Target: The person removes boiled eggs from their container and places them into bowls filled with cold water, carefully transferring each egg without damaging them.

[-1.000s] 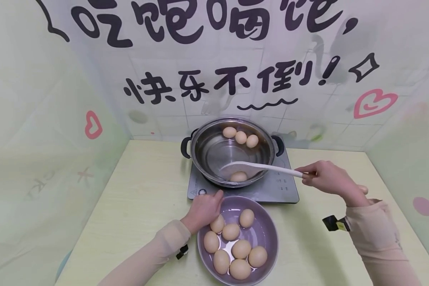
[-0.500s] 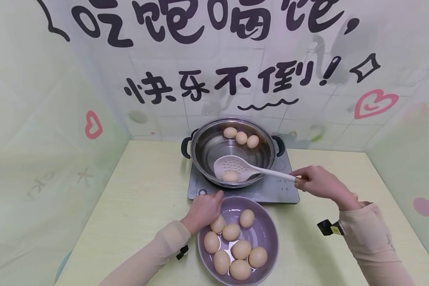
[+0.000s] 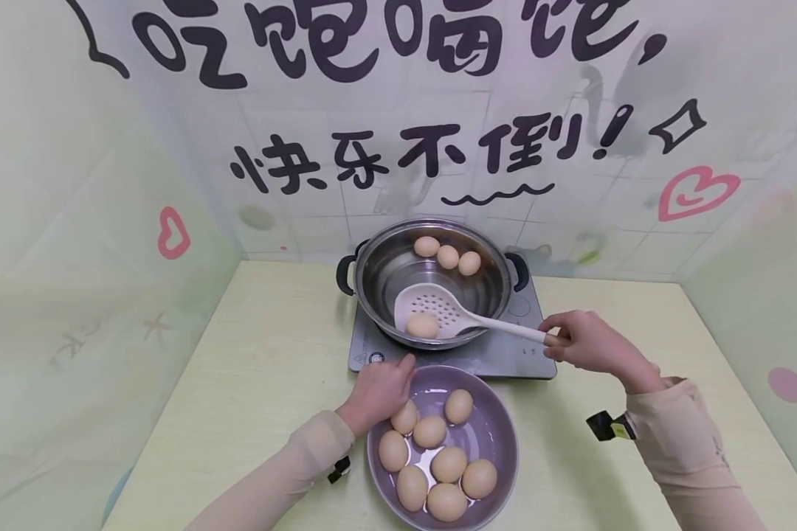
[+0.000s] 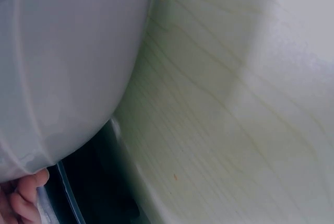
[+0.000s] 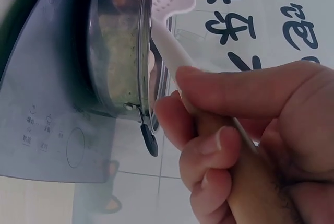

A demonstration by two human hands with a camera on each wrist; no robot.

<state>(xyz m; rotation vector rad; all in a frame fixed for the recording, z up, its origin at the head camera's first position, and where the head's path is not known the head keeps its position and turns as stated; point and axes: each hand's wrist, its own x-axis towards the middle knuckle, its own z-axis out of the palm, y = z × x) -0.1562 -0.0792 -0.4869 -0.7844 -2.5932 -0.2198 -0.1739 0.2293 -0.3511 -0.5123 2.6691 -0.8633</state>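
My right hand (image 3: 587,341) grips the wooden handle (image 5: 255,182) of a white slotted spoon (image 3: 453,318), whose perforated bowl is over the near side of the steel pot (image 3: 398,276). One egg (image 3: 422,325) rests in that bowl. Three more eggs (image 3: 448,257) lie at the pot's far side. With my left hand (image 3: 378,387) I hold the rim of a purple bowl (image 3: 485,428) at its upper left; in the left wrist view, curled fingertips (image 4: 28,187) show under the bowl's edge. Several eggs (image 3: 449,464) sit in this bowl.
The pot stands on a grey induction cooker (image 3: 452,361), with a black handle (image 3: 519,271) on each side. A pale wooden table (image 3: 272,346) carries everything. A printed sheet (image 3: 292,214) hangs close behind the pot, and others close in both sides.
The slotted spoon's bowl has turned face-up and risen with an egg in it, shifting slightly left. My right hand has moved left and a little nearer. My left hand stays at the purple bowl.
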